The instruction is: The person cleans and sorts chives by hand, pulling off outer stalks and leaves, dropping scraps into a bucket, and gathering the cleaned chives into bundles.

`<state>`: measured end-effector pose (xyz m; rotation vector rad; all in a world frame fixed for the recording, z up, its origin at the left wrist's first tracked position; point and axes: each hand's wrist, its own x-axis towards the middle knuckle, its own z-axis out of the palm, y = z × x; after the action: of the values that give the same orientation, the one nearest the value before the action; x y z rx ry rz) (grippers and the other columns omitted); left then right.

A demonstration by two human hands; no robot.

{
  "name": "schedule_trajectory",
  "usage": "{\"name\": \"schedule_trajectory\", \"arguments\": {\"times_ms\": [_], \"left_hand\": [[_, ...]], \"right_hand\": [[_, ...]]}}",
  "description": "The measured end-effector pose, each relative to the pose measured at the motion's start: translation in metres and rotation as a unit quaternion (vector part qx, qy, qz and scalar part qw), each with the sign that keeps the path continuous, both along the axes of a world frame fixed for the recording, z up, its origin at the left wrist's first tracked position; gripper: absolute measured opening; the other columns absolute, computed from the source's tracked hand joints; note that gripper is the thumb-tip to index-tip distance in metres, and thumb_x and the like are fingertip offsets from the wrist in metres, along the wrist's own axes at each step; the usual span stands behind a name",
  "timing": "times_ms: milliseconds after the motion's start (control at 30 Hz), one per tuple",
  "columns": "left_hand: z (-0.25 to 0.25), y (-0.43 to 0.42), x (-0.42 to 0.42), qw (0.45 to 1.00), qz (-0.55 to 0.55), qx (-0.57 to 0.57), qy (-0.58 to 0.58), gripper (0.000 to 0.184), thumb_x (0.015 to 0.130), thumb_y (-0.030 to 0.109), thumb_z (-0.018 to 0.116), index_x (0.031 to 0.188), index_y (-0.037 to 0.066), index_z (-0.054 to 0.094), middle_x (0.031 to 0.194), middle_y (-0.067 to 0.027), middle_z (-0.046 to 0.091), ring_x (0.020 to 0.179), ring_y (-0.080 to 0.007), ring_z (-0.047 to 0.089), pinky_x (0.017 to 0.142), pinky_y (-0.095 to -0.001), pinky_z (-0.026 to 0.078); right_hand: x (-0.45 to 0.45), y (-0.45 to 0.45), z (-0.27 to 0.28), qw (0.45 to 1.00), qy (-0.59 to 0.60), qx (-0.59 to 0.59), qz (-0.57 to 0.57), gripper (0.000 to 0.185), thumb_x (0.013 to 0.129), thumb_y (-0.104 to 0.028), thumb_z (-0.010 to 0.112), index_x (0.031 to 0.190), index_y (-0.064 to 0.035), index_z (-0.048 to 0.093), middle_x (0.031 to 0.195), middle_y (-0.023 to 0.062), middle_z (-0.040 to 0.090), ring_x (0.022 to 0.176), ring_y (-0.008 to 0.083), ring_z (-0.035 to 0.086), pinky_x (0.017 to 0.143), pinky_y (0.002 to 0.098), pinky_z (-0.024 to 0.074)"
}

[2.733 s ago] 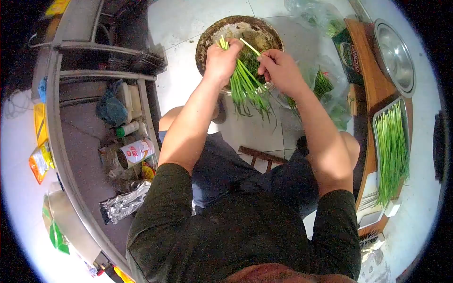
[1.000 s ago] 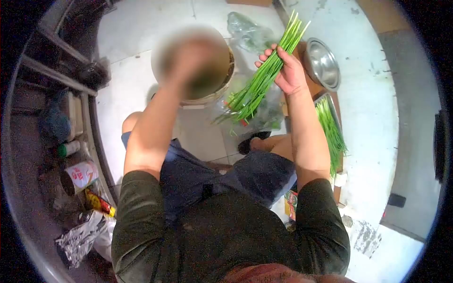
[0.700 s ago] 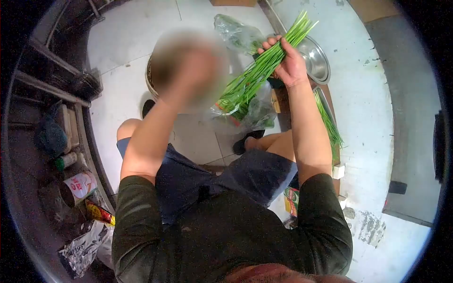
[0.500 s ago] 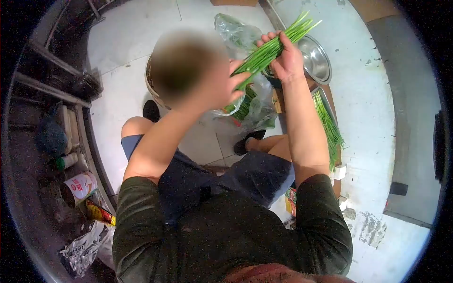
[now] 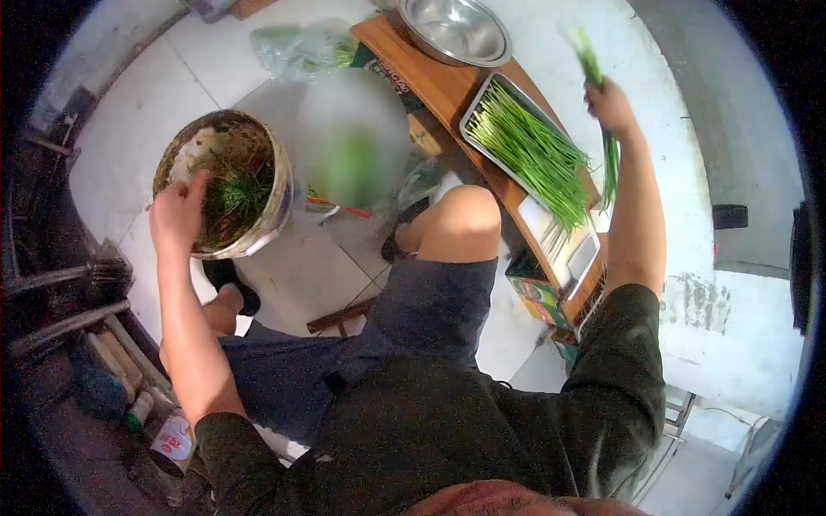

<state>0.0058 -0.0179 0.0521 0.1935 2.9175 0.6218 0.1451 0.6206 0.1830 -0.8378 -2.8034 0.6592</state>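
A bundle of green stalks (image 5: 610,163) hangs from my right hand (image 5: 612,107), whose fingers are wrapped round it. That hand is to the right of the wooden board, above the floor. On the board, a metal tray (image 5: 475,106) holds many green stalks (image 5: 527,144) with pale ends to the left. My left hand (image 5: 178,213) is at the near left rim of a round bucket (image 5: 280,199) with green scraps (image 5: 237,193) inside. Its fingers are bent together, and I cannot make out what is between them.
A steel bowl (image 5: 456,33) stands at the far end of the wooden board (image 5: 430,84). Plastic bags (image 5: 297,52) lie on the floor beyond the bucket. A blurred patch covers part of the middle. A white can (image 5: 175,437) sits on the lower-left shelf.
The view has turned toward the board. My right hand has carried the bundle to the right, beyond the board. My left hand has left the bundle and moved over to the bucket.
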Motion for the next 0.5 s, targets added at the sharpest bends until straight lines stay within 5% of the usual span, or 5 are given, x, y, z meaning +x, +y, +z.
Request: {"name": "schedule_trajectory", "arguments": {"times_ms": [67,167,300,433,500], "left_hand": [[-0.040,-0.016,-0.016,0.995,-0.004,0.055,0.089,0.035,0.087,0.034,0.060,0.098,0.001,0.066,0.106,-0.0226,0.062,0.097,-0.0370,0.059,0.083,-0.0435,0.046],[-0.071,-0.008,-0.007,0.941,-0.066,-0.030,0.331,0.040,0.089,0.037,0.057,0.088,-0.002,0.066,0.111,-0.0240,0.059,0.102,-0.0372,0.057,0.084,-0.0434,0.045],[-0.061,0.006,-0.020,0.988,0.047,-0.050,-0.140,0.034,0.088,0.030,0.059,0.106,0.002,0.063,0.114,-0.0249,0.058,0.104,-0.0405,0.056,0.089,-0.0423,0.045],[-0.081,0.019,-0.004,0.969,-0.104,-0.004,0.226,0.037,0.087,0.032,0.060,0.092,-0.003,0.065,0.097,-0.0268,0.063,0.092,-0.0401,0.061,0.081,-0.0462,0.047],[-0.073,0.024,-0.016,0.993,-0.006,-0.096,-0.070,0.035,0.085,0.028,0.062,0.104,-0.002,0.062,0.095,-0.0253,0.064,0.091,-0.0426,0.061,0.082,-0.0474,0.048]], "right_hand": [[0.025,0.032,-0.036,0.990,-0.109,0.084,0.005,0.026,0.090,-0.028,0.055,0.089,-0.0016,0.054,0.070,0.0068,0.058,0.056,0.0149,0.053,0.052,0.0322,0.0443],[0.048,0.081,-0.100,0.954,-0.179,0.237,0.040,0.031,0.086,-0.028,0.056,0.102,-0.0015,0.056,0.090,0.0251,0.063,0.090,0.0449,0.058,0.077,0.0486,0.0459],[0.059,0.093,-0.152,0.956,-0.203,0.206,0.053,0.030,0.086,-0.023,0.055,0.108,-0.0020,0.052,0.095,0.0270,0.062,0.094,0.0454,0.058,0.079,0.0506,0.0460],[0.049,0.057,-0.183,0.949,-0.244,0.199,0.031,0.032,0.085,-0.020,0.054,0.110,-0.0012,0.050,0.097,0.0280,0.062,0.094,0.0454,0.057,0.080,0.0516,0.0462],[0.047,0.061,-0.214,0.945,-0.275,0.174,0.037,0.054,0.088,-0.035,0.054,0.129,-0.0016,0.044,0.111,0.0275,0.060,0.105,0.0413,0.058,0.090,0.0463,0.0462]]}}
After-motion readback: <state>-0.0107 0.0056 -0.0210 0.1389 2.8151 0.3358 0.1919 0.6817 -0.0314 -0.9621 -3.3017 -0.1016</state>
